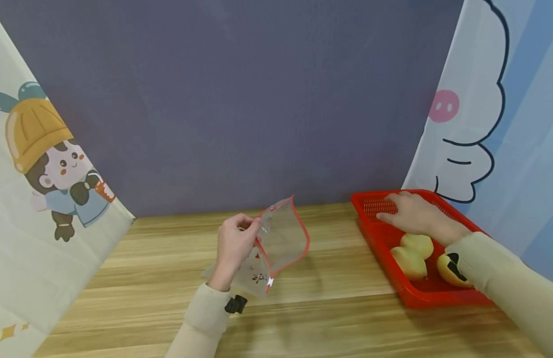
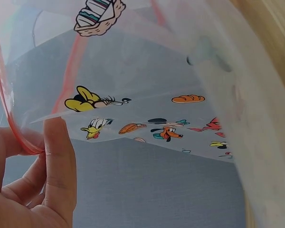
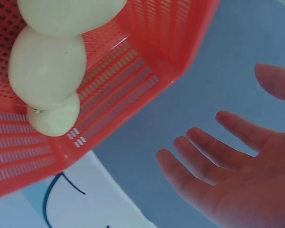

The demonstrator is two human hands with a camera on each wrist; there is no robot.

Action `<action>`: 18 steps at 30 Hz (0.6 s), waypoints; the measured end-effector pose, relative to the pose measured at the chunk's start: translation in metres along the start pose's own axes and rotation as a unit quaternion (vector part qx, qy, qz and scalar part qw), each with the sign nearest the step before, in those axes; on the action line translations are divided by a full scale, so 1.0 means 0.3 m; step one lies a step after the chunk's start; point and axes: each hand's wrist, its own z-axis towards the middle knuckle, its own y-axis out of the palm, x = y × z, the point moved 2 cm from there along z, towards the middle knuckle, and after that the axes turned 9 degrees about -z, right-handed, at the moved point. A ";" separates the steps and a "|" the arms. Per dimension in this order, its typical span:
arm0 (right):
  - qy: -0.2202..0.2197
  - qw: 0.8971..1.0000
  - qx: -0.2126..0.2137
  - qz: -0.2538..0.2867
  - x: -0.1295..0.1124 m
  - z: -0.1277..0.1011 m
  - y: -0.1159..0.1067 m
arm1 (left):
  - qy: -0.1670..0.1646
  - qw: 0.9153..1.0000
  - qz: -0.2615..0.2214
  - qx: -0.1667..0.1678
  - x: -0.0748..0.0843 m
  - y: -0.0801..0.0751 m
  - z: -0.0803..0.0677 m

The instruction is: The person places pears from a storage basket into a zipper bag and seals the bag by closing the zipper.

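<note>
**Open hand over the fruit basket, bag held up at the table centre**

The right hand [image 1: 415, 215] is shown spread flat, fingers straight and relaxed, above the far half of the red basket [image 1: 450, 297]; nothing is gripped, and whether the fingertips touch the perforated floor cannot be told. In the right wrist view the fingers [image 3: 204, 161] are seen apart and well clear of the basket wall. Three pale pears [image 1: 412, 253] are seen lying in the near half of the basket, at about 6 o'clock from the palm and partly beneath the wrist, so that the fruit lies toward the person rather than ahead of the fingertips. The two nearest pears are set touching; the long axis of the front one runs roughly from 10 to 4 o'clock.

The clear zip bag [image 1: 276, 243], edged in red and printed with cartoon figures, is pinched at its rim between thumb and fingers of the left hand [image 1: 233, 248] and held upright off the wooden table [image 1: 124, 298]. The bag stands at 9 o'clock from the basket, well apart from it. The pears are nearer the right hand.
</note>
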 end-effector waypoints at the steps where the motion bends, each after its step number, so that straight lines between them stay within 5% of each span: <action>1: 0.002 1.000 0.000 0.003 0.006 0.003 0.003 | 0.001 1.000 0.000 0.000 0.001 -0.003 0.000; 18: 0.043 0.998 -0.026 0.039 0.064 0.016 0.053 | -0.006 1.000 -0.021 -0.018 0.000 -0.045 -0.016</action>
